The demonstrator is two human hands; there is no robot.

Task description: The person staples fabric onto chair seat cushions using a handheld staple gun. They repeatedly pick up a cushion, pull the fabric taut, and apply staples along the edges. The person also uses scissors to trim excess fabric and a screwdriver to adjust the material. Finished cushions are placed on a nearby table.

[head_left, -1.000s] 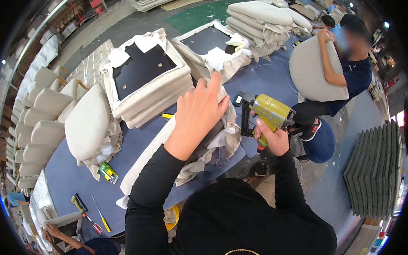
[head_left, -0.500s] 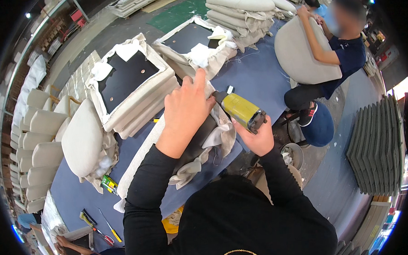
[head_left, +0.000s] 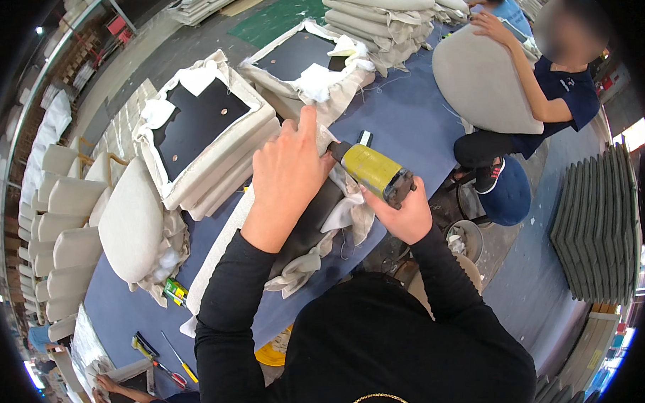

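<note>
Upholstery shop from the head view: a long blue worktable (head_left: 405, 120) loaded with half-covered seat cushions, a co-worker (head_left: 553, 87) at the far end handling another grey pad. Compared to a second ago, the yellow staple gun (head_left: 372, 171) has swung in so its nose now sits right by the left fingertips, so it looks lined up to fire. Left hand (head_left: 287, 176) lies flat, pinning beige fabric onto the dark seat panel (head_left: 316, 223), while the right hand (head_left: 406, 214) is wrapped tight around the gun's grip just right of it.
</note>
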